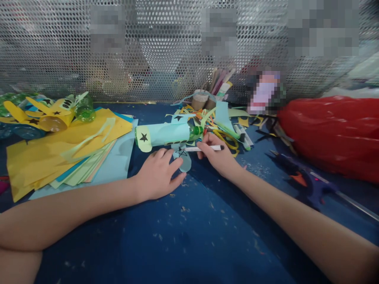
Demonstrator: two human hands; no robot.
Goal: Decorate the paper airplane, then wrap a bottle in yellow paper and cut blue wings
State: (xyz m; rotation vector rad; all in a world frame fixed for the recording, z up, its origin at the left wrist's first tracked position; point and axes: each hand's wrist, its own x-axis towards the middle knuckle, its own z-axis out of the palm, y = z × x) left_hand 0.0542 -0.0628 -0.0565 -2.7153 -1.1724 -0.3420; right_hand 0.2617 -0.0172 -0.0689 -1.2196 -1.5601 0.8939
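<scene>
Watching through the head cam here, and I've got both hands working close to each other but not touching. My right hand (217,156) has a white pen (192,149) pinched in its fingers, lying nearly level with the tip right at a black star outline on the pale blue wing (186,163). My left hand (155,171) isn't clamped on anything that I can see: it's palm down with the fingers loosely spread, fingertips just beside that wing, and I can't tell if they're pressing on it. The wing is on the near side of a green bottle (166,133) wrapped in light blue paper, lying on its side on the blue worktop (177,240), neck pointing right. There's a filled black star on the pale green tail (146,142) and another on the far wing (182,118). Off to my left is a stack with a yellow sheet (35,165), and a yellow plane (60,114) sits behind it. Paper scraps (207,114) are heaped past the bottle neck, with a glue gun (318,185) and a big red bag (334,136) over on the right.
</scene>
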